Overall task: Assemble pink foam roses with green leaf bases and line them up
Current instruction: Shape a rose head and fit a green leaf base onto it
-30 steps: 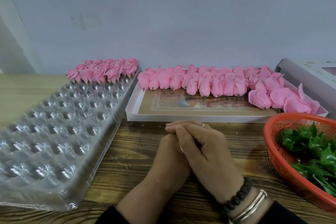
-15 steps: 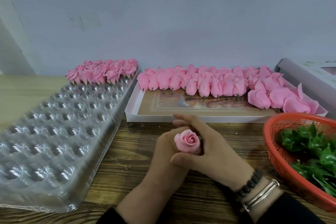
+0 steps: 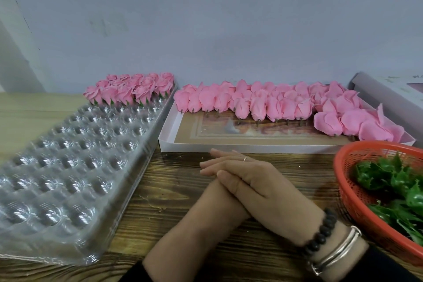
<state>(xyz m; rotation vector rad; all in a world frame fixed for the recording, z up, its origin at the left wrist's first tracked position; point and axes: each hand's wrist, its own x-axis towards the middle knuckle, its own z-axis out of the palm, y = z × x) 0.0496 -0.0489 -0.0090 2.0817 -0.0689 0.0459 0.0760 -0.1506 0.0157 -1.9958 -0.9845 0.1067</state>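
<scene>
My right hand [image 3: 258, 185] lies with straight fingers over my left hand [image 3: 212, 208] at the middle of the wooden table. The pink foam rose that my left hand held is hidden under them. Finished roses with green bases [image 3: 130, 89] stand in rows at the far end of a clear plastic cell tray [image 3: 68, 155] on the left. Bare pink rose heads [image 3: 274, 103] lie in rows in a shallow white box [image 3: 167, 135] behind my hands. Green leaf bases [image 3: 389, 178] fill an orange basket [image 3: 343, 181] on the right.
A grey carton [image 3: 389, 89] stands at the far right against the wall. The wall runs close behind the box and the tray. Bare wooden tabletop [image 3: 174, 190] shows between the tray and my hands.
Half a second ago my right hand was drawn back and the rose showed in my left hand. Now the right hand covers it again, as it did one second ago.
</scene>
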